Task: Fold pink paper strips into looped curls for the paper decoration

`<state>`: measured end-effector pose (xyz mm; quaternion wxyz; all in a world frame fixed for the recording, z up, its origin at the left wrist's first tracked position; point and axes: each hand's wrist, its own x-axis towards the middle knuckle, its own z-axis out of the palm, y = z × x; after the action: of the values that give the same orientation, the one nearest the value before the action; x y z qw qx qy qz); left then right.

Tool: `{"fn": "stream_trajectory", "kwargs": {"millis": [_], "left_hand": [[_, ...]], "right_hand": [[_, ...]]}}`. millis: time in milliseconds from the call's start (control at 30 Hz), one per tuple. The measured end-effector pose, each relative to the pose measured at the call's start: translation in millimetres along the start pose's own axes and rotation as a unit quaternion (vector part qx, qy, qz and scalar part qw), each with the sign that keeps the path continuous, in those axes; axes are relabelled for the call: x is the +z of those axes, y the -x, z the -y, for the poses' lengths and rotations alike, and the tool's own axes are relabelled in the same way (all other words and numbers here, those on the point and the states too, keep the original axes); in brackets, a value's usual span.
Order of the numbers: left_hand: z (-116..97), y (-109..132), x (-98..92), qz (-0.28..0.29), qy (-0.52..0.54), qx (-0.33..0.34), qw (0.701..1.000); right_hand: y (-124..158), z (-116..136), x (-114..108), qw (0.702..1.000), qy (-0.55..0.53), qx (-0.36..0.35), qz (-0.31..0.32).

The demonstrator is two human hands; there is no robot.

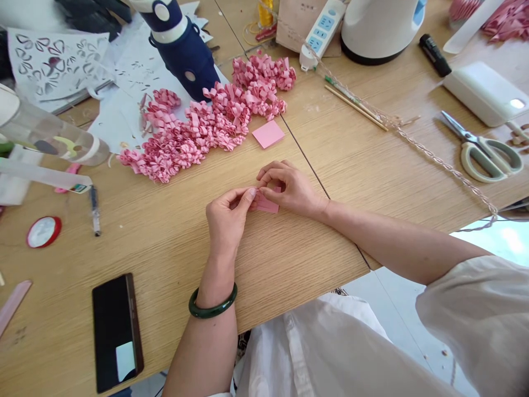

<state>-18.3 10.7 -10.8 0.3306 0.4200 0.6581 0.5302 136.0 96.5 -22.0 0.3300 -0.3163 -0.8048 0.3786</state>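
Pink paper (269, 206) peeks out between the two bare hands, low over the bench (165, 237). From where I stand, the left hand (226, 218) has its thumb and forefinger drawn together, pinching at the paper's left side, with the other fingers curled in behind. The right hand (296, 190) comes in from the opposite side, fingers arched; its thumb and forefinger bend toward each other with a narrow gap, and their tips sit so close to the left ones that I can't tell whether they grip the paper too. What shows of the paper lies just beneath the right thumb and just beside the left one.

Past the hands and apart from them, a pink square of paper (268, 134) sits flat, next to a long heap of curled pink strips (219, 116). Behind that heap stands a dark blue bottle (185, 58). A dark green bangle (212, 309) circles the left forearm. Off to the left lie a phone (111, 325), a pen (95, 212) and a roll of tape (43, 231) with a red rim; well over to the right, scissors (471, 138) rest with their blades together.
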Motion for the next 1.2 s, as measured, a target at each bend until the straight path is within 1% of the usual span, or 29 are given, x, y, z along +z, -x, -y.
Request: {"fn": "stream_trajectory", "kwargs": {"millis": [667,867,1200], "left_hand": [[1.2,0.1,2.2,-0.017,0.008,0.000,1.000],[1.4,0.1,2.4,-0.018,0.019,0.001,1.000],[1.3,0.1,1.7,-0.014,0.003,0.003,1.000]], "right_hand": [[0.1,1.5,0.5,1.000,0.000,-0.006,0.001],[0.6,1.3,0.0,1.000,0.001,-0.008,0.001],[0.4,1.7,-0.4,1.000,0.003,-0.004,0.007]]}}
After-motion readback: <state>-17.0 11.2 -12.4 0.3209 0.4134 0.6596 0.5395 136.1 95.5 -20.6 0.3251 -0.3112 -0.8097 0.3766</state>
